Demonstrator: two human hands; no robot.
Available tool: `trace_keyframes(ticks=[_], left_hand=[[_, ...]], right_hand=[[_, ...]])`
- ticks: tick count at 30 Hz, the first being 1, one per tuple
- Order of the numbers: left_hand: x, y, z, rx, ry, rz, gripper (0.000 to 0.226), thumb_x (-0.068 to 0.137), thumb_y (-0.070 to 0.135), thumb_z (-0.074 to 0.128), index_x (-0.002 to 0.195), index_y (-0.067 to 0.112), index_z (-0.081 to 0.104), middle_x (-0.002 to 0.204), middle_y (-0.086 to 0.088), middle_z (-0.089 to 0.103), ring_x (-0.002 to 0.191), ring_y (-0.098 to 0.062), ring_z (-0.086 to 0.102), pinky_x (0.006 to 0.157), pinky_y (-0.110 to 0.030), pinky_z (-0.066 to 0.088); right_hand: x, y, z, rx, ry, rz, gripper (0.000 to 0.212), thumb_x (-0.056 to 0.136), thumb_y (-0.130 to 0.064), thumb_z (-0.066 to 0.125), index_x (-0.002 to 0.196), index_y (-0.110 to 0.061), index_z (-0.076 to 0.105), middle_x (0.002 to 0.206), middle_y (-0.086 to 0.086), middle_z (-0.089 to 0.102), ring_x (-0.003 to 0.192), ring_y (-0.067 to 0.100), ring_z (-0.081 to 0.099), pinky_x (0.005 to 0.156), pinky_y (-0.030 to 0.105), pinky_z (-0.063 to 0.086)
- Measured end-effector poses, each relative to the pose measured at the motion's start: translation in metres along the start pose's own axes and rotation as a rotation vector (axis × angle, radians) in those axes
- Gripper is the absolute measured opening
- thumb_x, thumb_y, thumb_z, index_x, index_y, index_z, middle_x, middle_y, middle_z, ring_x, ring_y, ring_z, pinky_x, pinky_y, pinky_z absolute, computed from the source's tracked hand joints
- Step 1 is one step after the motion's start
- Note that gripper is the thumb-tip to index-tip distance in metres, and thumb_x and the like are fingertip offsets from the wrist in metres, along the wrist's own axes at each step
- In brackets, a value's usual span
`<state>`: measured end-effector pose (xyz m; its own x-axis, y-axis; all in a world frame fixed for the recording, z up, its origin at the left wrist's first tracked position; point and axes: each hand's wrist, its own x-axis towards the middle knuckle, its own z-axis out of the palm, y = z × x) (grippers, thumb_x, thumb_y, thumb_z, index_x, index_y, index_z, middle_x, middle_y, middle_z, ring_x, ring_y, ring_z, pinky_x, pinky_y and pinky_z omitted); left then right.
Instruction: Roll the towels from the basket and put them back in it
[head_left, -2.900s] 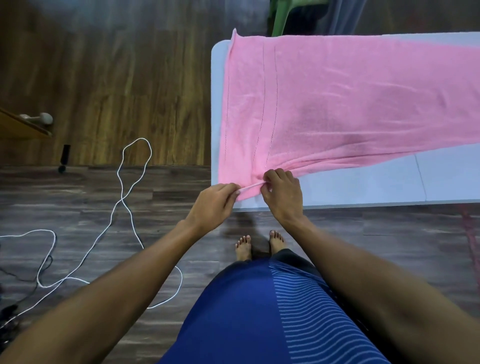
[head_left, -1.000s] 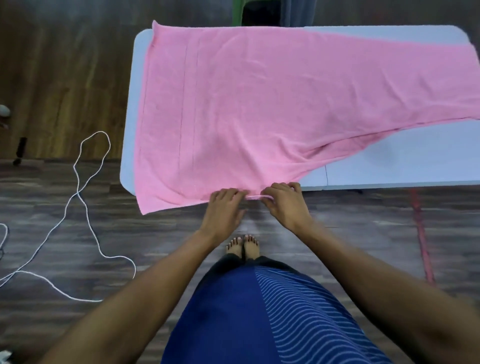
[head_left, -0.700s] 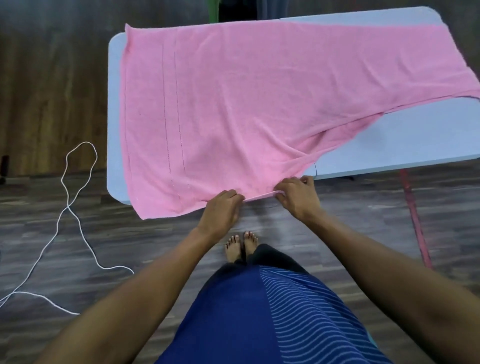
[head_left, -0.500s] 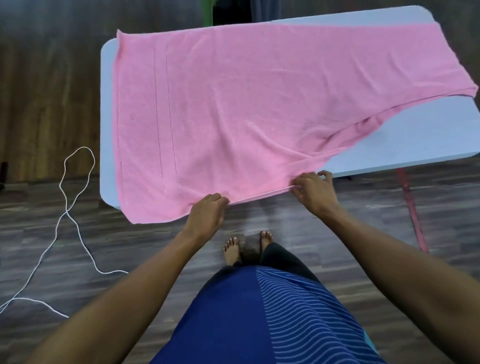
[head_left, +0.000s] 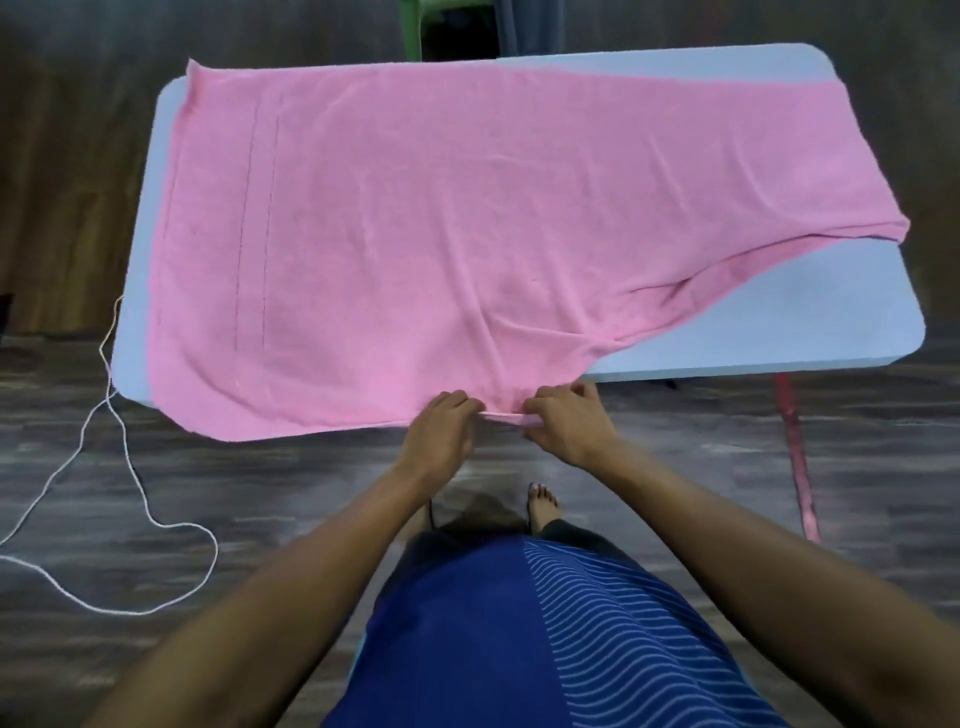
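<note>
Dark wood-plank floor (head_left: 675, 467), pale blue bench (head_left: 779, 322) with rounded corners. Pink towel (head_left: 415, 218), soft terry with two stitched bands near its left end, lies spread over the bench, right part skewed and creased, near hem overhanging. Left hand (head_left: 439, 431) and right hand (head_left: 566, 423), close together, pinch that hem. Rolling looks not yet begun; basket not in view. White cord (head_left: 124, 457) loops on floor.

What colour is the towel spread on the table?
Pink, the towel has two thin stitched lines near its left end; head view.
</note>
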<state>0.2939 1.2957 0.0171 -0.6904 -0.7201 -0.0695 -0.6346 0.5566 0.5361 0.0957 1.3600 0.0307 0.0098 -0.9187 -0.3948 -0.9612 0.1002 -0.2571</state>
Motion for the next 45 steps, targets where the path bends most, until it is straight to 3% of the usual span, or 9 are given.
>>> trace_keyframes(ticks=[3,7,13,19,26,31,38,42,45], left_hand=[[-0.010,-0.004,0.003,0.030,0.013,-0.014,0.016,0.083,0.001,0.065,0.098,0.007,0.069,0.088,-0.009,0.065,0.080,-0.031,0.058,0.069,-0.037,0.047],[-0.023,0.001,0.006,0.081,0.051,-0.094,0.013,0.088,0.003,0.065,0.099,0.004,0.070,0.093,-0.011,0.068,0.083,-0.032,0.061,0.069,-0.038,0.051],[-0.011,0.024,0.019,0.163,0.012,-0.211,0.021,0.083,0.009,0.067,0.103,0.007,0.067,0.097,-0.011,0.067,0.086,-0.035,0.060,0.071,-0.042,0.048],[0.039,0.104,0.053,0.073,-0.081,0.018,0.047,0.084,0.025,0.067,0.129,0.018,0.055,0.124,-0.006,0.060,0.112,-0.027,0.053,0.096,-0.043,0.039],[0.066,0.127,0.063,0.004,-0.133,0.121,0.030,0.079,0.001,0.059,0.106,0.009,0.069,0.097,-0.010,0.066,0.091,-0.032,0.059,0.076,-0.038,0.044],[0.050,0.102,0.063,0.029,-0.163,0.114,0.019,0.082,0.003,0.059,0.097,0.010,0.068,0.087,-0.009,0.063,0.081,-0.032,0.055,0.067,-0.036,0.040],[0.050,0.118,0.073,0.051,-0.092,0.038,0.031,0.083,0.020,0.037,0.087,0.012,0.067,0.081,-0.005,0.063,0.075,-0.028,0.055,0.060,-0.033,0.041],[0.052,0.142,0.078,0.143,-0.024,-0.032,0.028,0.080,0.021,0.041,0.080,0.010,0.066,0.075,-0.007,0.063,0.069,-0.031,0.056,0.058,-0.033,0.042],[0.055,0.152,0.086,0.198,0.003,-0.094,0.022,0.085,0.020,0.051,0.092,0.011,0.070,0.082,-0.008,0.067,0.072,-0.032,0.060,0.061,-0.034,0.044]], right_hand=[[-0.007,0.035,-0.005,-0.068,-0.052,-0.032,0.040,0.085,-0.031,0.061,0.125,-0.025,0.055,0.128,-0.003,0.056,0.124,0.021,0.048,0.105,0.047,0.022],[-0.011,0.073,-0.016,-0.093,0.101,-0.014,0.029,0.084,-0.019,0.060,0.113,-0.021,0.064,0.116,0.000,0.064,0.115,0.024,0.055,0.107,0.050,0.019],[-0.039,0.102,-0.017,0.011,0.179,0.040,0.019,0.094,-0.029,0.053,0.102,-0.024,0.069,0.105,-0.004,0.068,0.102,0.022,0.059,0.087,0.038,0.027],[-0.059,0.106,-0.014,0.137,0.252,0.081,0.022,0.091,-0.030,0.061,0.108,-0.021,0.072,0.105,0.000,0.070,0.104,0.025,0.059,0.077,0.034,0.027],[-0.066,0.126,-0.021,0.053,0.149,0.117,0.022,0.091,-0.033,0.056,0.108,-0.026,0.068,0.114,-0.008,0.066,0.112,0.016,0.054,0.084,0.035,0.022],[-0.057,0.176,-0.030,-0.040,0.104,0.089,0.023,0.087,-0.027,0.057,0.109,-0.026,0.063,0.118,-0.005,0.062,0.119,0.022,0.052,0.106,0.050,0.020],[-0.055,0.245,-0.047,-0.085,0.044,0.073,0.050,0.086,-0.025,0.061,0.134,-0.029,0.047,0.141,-0.002,0.044,0.130,0.022,0.038,0.104,0.047,0.024],[-0.044,0.251,-0.047,-0.075,0.020,-0.037,0.053,0.086,-0.026,0.062,0.136,-0.030,0.046,0.145,0.002,0.038,0.133,0.028,0.032,0.103,0.050,0.031],[-0.040,0.244,-0.042,-0.081,0.006,-0.061,0.053,0.086,-0.030,0.062,0.136,-0.029,0.047,0.139,0.008,0.040,0.127,0.032,0.035,0.102,0.049,0.033]])
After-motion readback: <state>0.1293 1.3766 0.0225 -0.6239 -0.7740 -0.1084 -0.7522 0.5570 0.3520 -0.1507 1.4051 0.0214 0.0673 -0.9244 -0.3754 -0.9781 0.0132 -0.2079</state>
